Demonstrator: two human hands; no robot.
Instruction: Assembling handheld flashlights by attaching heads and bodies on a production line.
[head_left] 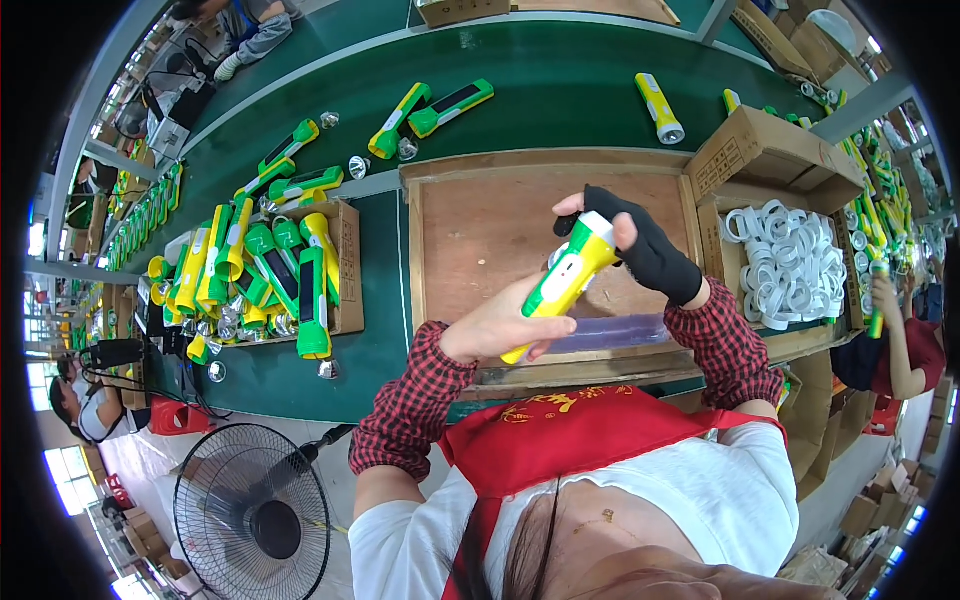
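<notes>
A yellow and green flashlight [570,283] is held slanted over the wooden tray [450,215], its white-ringed head up and to the right. My left hand [497,322], bare, is closed round the lower part of its body. On my right hand [650,248] is a black glove with bare fingertips. Its thumb and fingers are curled round the white ring at the flashlight's head. Something small and pale beside the head is partly hidden by the flashlight.
Left of the tray, a cardboard box [348,265] holds several flashlight bodies without rings. White plastic rings [790,260] fill a box at the right. Beyond the tray, a flashlight [658,108] lies on the green conveyor belt [560,80]. A fan [252,520] stands at lower left.
</notes>
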